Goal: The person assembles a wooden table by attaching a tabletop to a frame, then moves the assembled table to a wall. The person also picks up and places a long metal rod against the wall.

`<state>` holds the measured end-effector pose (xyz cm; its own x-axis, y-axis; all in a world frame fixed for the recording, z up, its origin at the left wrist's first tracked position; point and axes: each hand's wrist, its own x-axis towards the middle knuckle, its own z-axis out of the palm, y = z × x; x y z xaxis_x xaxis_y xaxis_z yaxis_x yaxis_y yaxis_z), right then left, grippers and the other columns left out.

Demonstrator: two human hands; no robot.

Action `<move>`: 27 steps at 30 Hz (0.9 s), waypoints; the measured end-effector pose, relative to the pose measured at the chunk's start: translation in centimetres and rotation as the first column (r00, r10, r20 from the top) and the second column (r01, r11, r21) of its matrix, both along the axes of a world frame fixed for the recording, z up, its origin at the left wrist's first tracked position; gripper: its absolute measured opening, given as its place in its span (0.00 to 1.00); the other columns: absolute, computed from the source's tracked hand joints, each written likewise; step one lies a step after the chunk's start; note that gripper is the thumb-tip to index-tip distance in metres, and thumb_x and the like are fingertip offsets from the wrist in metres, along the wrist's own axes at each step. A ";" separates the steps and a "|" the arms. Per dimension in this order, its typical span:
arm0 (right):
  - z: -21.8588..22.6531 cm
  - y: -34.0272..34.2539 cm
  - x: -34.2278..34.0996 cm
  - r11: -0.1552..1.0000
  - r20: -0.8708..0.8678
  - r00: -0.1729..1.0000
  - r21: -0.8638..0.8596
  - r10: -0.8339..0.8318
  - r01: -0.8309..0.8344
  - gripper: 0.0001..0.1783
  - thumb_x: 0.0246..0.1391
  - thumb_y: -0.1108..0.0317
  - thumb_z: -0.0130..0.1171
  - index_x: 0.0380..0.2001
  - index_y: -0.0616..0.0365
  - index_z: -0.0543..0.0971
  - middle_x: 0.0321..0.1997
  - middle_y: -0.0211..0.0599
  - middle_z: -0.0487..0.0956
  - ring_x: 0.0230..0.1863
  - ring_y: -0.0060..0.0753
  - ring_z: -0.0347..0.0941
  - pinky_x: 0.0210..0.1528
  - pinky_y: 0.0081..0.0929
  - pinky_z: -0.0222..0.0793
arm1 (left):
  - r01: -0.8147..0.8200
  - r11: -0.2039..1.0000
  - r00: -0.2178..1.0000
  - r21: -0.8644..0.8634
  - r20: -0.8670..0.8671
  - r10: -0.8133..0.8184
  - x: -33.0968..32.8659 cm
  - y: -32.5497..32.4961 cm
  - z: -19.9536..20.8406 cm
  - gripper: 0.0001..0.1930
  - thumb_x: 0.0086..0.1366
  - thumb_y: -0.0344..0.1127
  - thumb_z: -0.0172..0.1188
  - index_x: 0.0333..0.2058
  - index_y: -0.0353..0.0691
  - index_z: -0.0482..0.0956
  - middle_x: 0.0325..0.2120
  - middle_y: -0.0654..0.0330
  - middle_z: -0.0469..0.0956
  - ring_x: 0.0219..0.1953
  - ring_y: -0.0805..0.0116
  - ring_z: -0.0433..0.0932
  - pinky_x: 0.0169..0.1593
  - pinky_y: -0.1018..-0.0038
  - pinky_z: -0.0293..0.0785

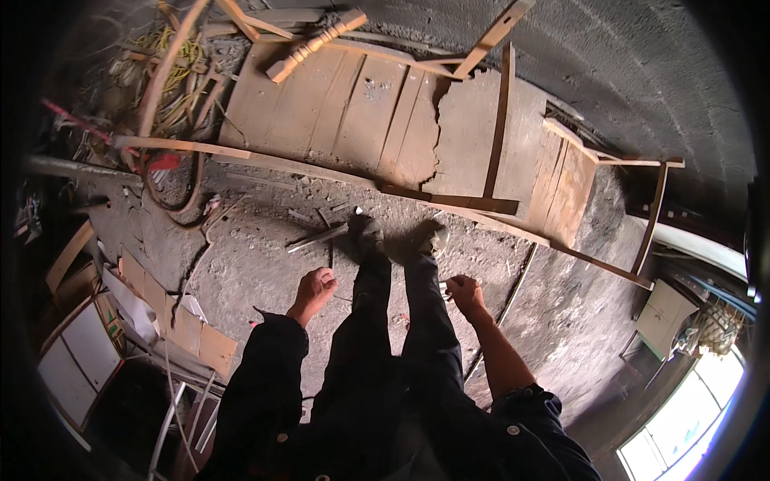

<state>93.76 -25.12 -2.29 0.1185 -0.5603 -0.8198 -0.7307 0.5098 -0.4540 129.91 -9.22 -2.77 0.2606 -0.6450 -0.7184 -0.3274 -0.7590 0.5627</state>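
My left hand (pixel 314 295) hangs above the floor left of my legs, its fingers curled in; nothing shows in it. To the right of my legs my right hand (pixel 467 295) is closed, with a small white object (pixel 443 290) at its fingertips, too small to name. Beyond my feet lies a long wooden furniture frame (pixel 321 164) with broad board panels (pixel 353 104). A jagged dark crack (pixel 437 132) runs across the panels. Neither hand touches the frame. On the panels' far left rests a turned wooden leg (pixel 315 46).
Tangled yellow cable (pixel 180 68) and a curved wooden piece (pixel 196 188) lie at the far left. Boards and cardboard (pixel 180 317) lean on the near left. A wooden strip (pixel 318 238) is on the rough floor. A pale cabinet (pixel 666 319) stands right, near a bright window (pixel 682 417).
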 end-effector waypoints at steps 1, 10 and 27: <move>-1.6 -0.2 -0.1 1.000 -0.001 1.000 0.000 0.003 -0.003 0.18 0.53 0.58 0.56 0.33 0.64 0.83 0.26 0.40 0.83 0.26 0.30 0.80 0.33 0.30 0.75 | 0.025 0.999 1.000 0.026 0.001 -0.025 0.0 -0.6 -0.9 0.16 0.59 0.36 0.61 0.43 0.33 0.78 0.36 0.48 0.83 0.40 0.57 0.83 0.43 0.69 0.77; -19.7 -3.3 -1.7 0.984 -0.257 0.956 -0.072 0.139 -0.162 0.19 0.45 0.58 0.63 0.36 0.63 0.83 0.30 0.44 0.83 0.31 0.34 0.81 0.37 0.31 0.76 | 0.145 0.989 0.985 0.031 0.093 -0.148 1.1 -9.4 -16.7 0.17 0.56 0.39 0.62 0.42 0.36 0.78 0.31 0.46 0.81 0.36 0.48 0.81 0.39 0.61 0.76; -32.9 -11.9 1.1 0.564 -0.564 0.693 -0.423 0.449 -0.709 0.17 0.48 0.70 0.54 0.44 0.57 0.74 0.45 0.47 0.74 0.48 0.52 0.71 0.53 0.49 0.66 | 0.725 0.688 0.437 0.034 0.749 -0.498 0.5 -19.6 -32.4 0.21 0.49 0.37 0.67 0.42 0.43 0.74 0.41 0.56 0.71 0.49 0.57 0.70 0.56 0.57 0.62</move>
